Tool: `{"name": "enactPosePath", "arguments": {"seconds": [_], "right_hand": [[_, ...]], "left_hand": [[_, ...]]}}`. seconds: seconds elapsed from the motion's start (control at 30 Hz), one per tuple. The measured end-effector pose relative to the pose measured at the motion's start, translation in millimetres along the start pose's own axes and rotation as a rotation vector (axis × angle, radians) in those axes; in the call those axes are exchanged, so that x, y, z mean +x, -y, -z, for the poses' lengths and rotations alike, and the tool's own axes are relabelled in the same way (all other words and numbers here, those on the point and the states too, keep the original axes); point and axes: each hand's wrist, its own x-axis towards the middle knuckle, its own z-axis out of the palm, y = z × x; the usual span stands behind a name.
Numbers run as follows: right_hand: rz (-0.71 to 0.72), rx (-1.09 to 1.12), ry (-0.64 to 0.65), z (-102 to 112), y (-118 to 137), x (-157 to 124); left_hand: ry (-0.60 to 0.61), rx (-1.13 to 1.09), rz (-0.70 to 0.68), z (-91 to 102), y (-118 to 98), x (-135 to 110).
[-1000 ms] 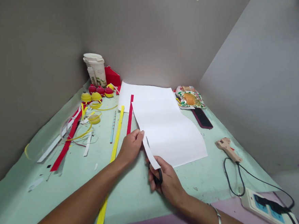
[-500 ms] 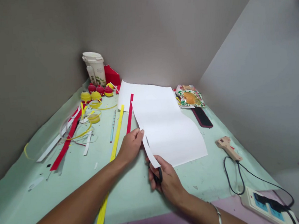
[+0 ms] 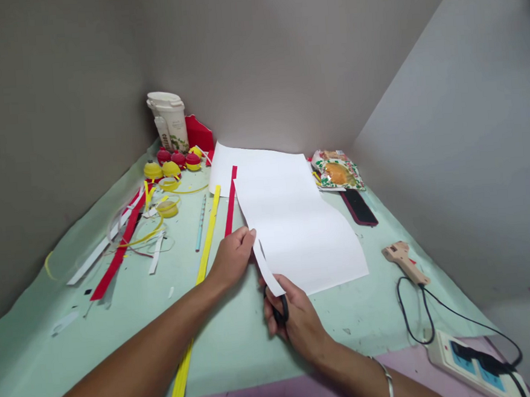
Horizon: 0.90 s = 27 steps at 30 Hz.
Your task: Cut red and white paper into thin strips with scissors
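Observation:
A large white sheet of paper [image 3: 294, 220] lies in front of me, its left edge pinched by my left hand [image 3: 232, 255]. My right hand [image 3: 295, 314] is closed round black-handled scissors [image 3: 281, 311]; the blades are mostly hidden by the paper. A narrow white strip [image 3: 269, 274], partly cut from the sheet, curls over the scissors and my right fingers. Left of the sheet is a red paper strip [image 3: 231, 210]. A long yellow strip [image 3: 211, 238] runs under my left forearm.
Red and yellow round ornaments [image 3: 171, 169] sit by a white cup [image 3: 172, 123] at the back left, near loose strips [image 3: 119, 257] and a pencil [image 3: 200, 224]. On the right are a packet [image 3: 338, 174], a phone [image 3: 359, 208], a glue gun [image 3: 405, 263] and a power strip [image 3: 462, 360].

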Motion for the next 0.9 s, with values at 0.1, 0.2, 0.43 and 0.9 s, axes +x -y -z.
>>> {"name": "enactPosePath", "arguments": {"seconds": [0.1,0.2,0.43,0.9], "right_hand": [[-0.006,0.006,-0.008,-0.1,0.0,0.7],[0.000,0.029,-0.004,-0.7,0.2,2.1],[0.015,0.059,0.001,-2.1,2.3,4.6],[0.024,0.012,-0.011,-2.5,1.2,3.2]], "left_hand": [[-0.002,-0.001,-0.007,0.3,-0.5,-0.2],[-0.010,0.009,-0.014,0.4,-1.4,-0.7],[-0.019,0.011,-0.034,0.3,-0.2,-0.6],[-0.001,0.015,-0.020,0.7,-0.9,-0.6]]}}
